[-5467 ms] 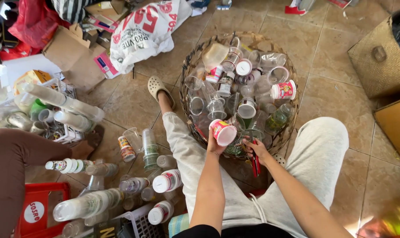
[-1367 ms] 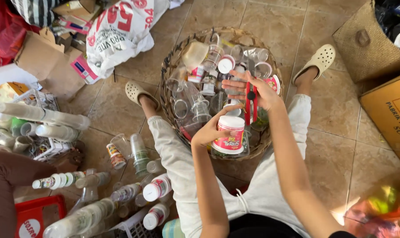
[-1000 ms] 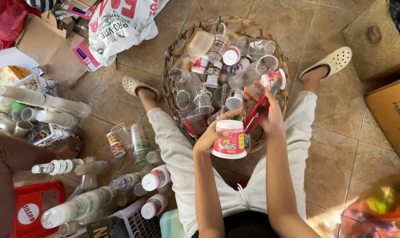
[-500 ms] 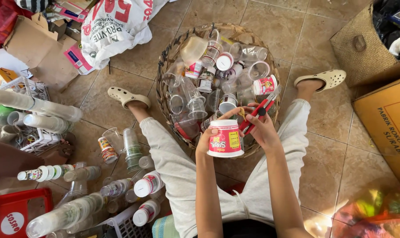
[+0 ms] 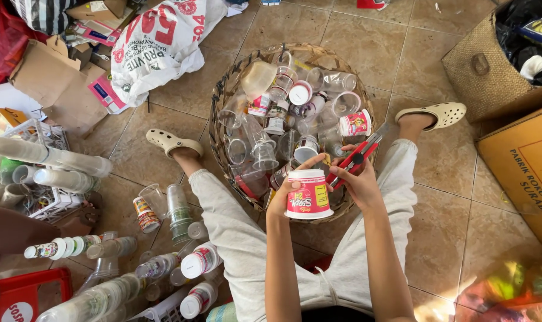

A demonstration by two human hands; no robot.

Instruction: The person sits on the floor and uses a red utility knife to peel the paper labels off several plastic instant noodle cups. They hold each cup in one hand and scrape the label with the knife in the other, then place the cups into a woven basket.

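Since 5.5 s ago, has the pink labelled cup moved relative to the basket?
Yes. The pink cup, in the left hand, came off the basket's pile toward the person's near rim.

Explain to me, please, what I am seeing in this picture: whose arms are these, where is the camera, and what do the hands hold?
The camera sits on a person's head and looks down, so the two bare arms are the person's own. The person sits on a tiled floor with legs around a round woven basket full of clear plastic cups. The left hand holds a pink and white printed plastic cup. The right hand holds a red and black utility knife beside it. Plastic bottles lie to the left.
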